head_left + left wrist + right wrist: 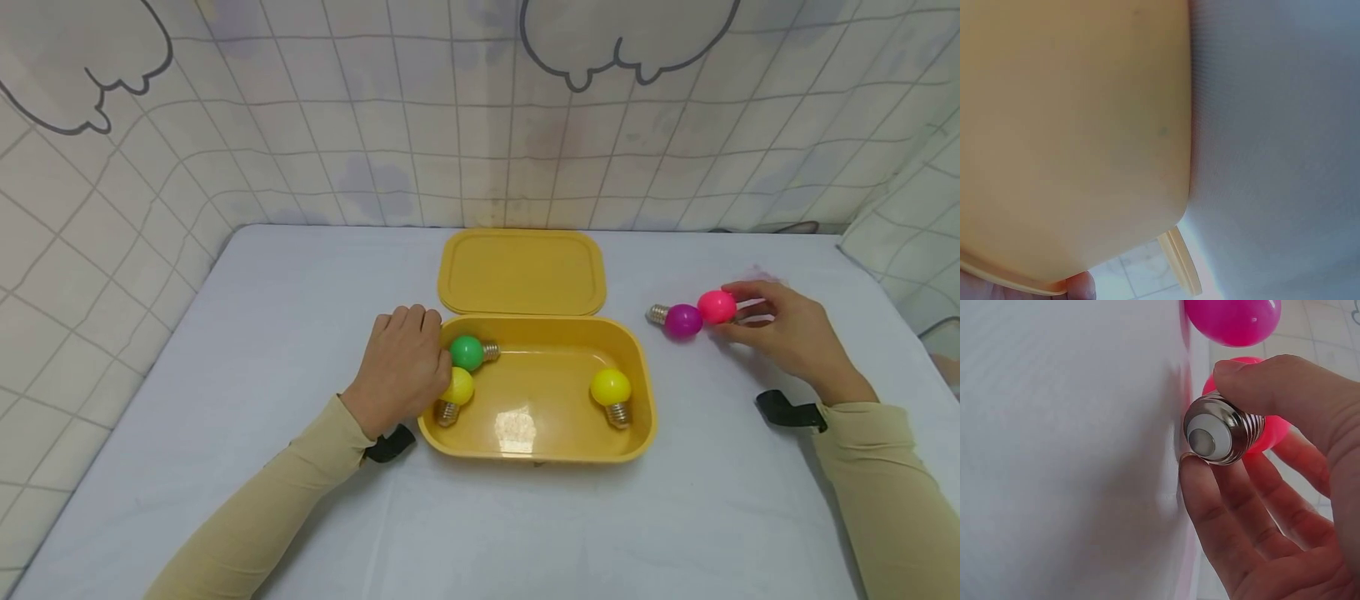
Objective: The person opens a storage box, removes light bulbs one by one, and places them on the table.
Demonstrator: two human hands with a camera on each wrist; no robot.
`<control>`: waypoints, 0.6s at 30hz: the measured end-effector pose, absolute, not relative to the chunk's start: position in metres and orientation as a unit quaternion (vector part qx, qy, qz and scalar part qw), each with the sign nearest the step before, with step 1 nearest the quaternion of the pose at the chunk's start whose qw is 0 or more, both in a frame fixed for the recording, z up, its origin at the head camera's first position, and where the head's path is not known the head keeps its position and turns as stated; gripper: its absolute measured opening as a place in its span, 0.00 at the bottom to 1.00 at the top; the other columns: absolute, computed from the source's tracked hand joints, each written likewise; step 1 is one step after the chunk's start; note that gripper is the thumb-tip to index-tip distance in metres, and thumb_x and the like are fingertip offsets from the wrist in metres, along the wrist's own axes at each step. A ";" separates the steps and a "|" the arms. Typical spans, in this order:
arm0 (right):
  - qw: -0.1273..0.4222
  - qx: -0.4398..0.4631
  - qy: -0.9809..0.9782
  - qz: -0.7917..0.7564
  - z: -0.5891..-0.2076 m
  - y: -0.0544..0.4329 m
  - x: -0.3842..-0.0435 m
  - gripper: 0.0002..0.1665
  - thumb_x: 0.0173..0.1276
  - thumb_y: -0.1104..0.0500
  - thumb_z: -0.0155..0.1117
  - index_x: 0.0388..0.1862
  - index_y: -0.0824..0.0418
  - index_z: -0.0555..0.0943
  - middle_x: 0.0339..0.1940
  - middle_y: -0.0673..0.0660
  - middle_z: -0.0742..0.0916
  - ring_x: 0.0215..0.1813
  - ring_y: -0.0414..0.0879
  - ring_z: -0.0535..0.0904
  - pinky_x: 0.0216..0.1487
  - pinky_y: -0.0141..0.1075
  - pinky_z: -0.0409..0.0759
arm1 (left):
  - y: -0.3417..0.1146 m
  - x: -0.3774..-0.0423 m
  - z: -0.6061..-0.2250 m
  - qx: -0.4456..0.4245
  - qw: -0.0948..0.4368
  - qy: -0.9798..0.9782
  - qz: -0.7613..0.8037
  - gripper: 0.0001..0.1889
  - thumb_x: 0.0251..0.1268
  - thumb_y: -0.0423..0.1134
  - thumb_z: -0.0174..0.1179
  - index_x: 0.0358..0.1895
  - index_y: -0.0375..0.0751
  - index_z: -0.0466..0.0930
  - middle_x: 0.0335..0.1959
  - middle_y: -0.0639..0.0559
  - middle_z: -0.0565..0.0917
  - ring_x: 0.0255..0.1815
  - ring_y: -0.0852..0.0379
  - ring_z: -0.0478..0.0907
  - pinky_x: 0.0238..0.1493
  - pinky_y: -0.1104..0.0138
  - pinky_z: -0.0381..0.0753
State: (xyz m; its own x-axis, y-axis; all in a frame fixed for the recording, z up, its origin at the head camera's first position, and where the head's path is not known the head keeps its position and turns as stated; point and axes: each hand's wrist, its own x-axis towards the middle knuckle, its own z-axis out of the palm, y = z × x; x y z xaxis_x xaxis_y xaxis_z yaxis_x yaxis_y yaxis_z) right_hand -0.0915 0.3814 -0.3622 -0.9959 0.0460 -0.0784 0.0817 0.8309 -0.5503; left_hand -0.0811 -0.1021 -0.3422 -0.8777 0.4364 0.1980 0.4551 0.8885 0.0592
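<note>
Pink bulb (717, 307), at 2 o'clock from the yellow tray (555, 375) in the head view, is held by its metal screw base (1225, 431) in the right hand (791, 333), whose thumb and fingers I see parted by about the base's thickness, with the purple bulb (683, 322) lying just beside it toward 8 o'clock. At the tray's 9 o'clock end, I note the left hand (401, 358) gripping it with curled fingers. Inside, I find a green bulb (467, 353) at 10 o'clock, a yellow bulb (461, 386) at 9 and another yellow bulb (611, 386) at 3, while the yellow lid (522, 272) lies at 12 o'clock.
</note>
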 end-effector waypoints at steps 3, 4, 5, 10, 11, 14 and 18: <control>0.030 0.034 0.957 -0.285 -0.363 0.381 -0.091 0.39 0.67 0.51 0.74 0.73 0.60 0.71 0.67 0.70 0.78 0.62 0.70 0.77 0.43 0.39 0.86 | -0.102 -0.081 -0.342 -0.230 0.089 -0.968 -0.052 0.09 0.68 0.40 0.49 0.34 0.37 0.69 0.28 0.47 0.66 0.31 0.48 0.62 0.38 0.61 0.58; 0.030 0.034 0.958 -0.284 -0.363 0.381 -0.091 0.39 0.67 0.51 0.74 0.73 0.60 0.71 0.67 0.70 0.78 0.62 0.70 0.77 0.45 0.43 0.88 | -0.102 -0.081 -0.342 -0.231 0.090 -0.967 -0.052 0.09 0.68 0.40 0.49 0.34 0.37 0.69 0.28 0.47 0.66 0.31 0.48 0.62 0.38 0.61 0.58; 0.031 0.035 0.958 -0.284 -0.363 0.381 -0.091 0.39 0.67 0.50 0.74 0.73 0.60 0.71 0.67 0.70 0.78 0.62 0.70 0.77 0.46 0.48 0.88 | -0.102 -0.081 -0.342 -0.231 0.090 -0.967 -0.052 0.09 0.68 0.40 0.49 0.34 0.37 0.69 0.28 0.47 0.66 0.31 0.48 0.62 0.38 0.61 0.58; 0.030 0.033 0.959 -0.281 -0.364 0.382 -0.092 0.40 0.67 0.48 0.74 0.73 0.60 0.71 0.67 0.70 0.78 0.62 0.70 0.77 0.45 0.43 0.87 | -0.102 -0.081 -0.343 -0.234 0.095 -0.966 -0.051 0.09 0.68 0.39 0.49 0.34 0.37 0.68 0.28 0.47 0.66 0.31 0.48 0.62 0.38 0.60 0.58; 0.030 0.032 0.959 -0.281 -0.364 0.382 -0.092 0.40 0.67 0.48 0.74 0.73 0.60 0.71 0.67 0.70 0.78 0.62 0.70 0.77 0.45 0.43 0.86 | -0.102 -0.081 -0.343 -0.234 0.097 -0.966 -0.050 0.09 0.68 0.39 0.49 0.34 0.37 0.68 0.28 0.47 0.66 0.31 0.48 0.62 0.38 0.60 0.58; 0.030 0.031 0.959 -0.280 -0.364 0.382 -0.091 0.40 0.68 0.48 0.73 0.73 0.61 0.71 0.67 0.70 0.78 0.62 0.70 0.77 0.48 0.50 0.87 | -0.102 -0.081 -0.343 -0.236 0.100 -0.965 -0.050 0.09 0.67 0.39 0.49 0.33 0.37 0.68 0.28 0.46 0.66 0.31 0.48 0.62 0.38 0.60 0.58; 0.033 0.030 0.959 -0.279 -0.362 0.381 -0.089 0.40 0.68 0.47 0.72 0.73 0.61 0.71 0.68 0.70 0.77 0.62 0.70 0.77 0.50 0.56 0.87 | -0.103 -0.081 -0.343 -0.236 0.100 -0.965 -0.052 0.09 0.67 0.39 0.49 0.33 0.37 0.68 0.27 0.47 0.65 0.31 0.48 0.62 0.39 0.60 0.58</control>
State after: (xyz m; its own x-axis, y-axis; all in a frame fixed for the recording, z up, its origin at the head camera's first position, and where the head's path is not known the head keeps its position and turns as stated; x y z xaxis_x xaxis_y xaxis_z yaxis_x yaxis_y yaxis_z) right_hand -0.0893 0.3814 -0.3624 -0.9961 0.0399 -0.0793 0.0762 0.8426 -0.5332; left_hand -0.0810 -0.1026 -0.3429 -0.8683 0.4453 0.2184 0.4662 0.8831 0.0531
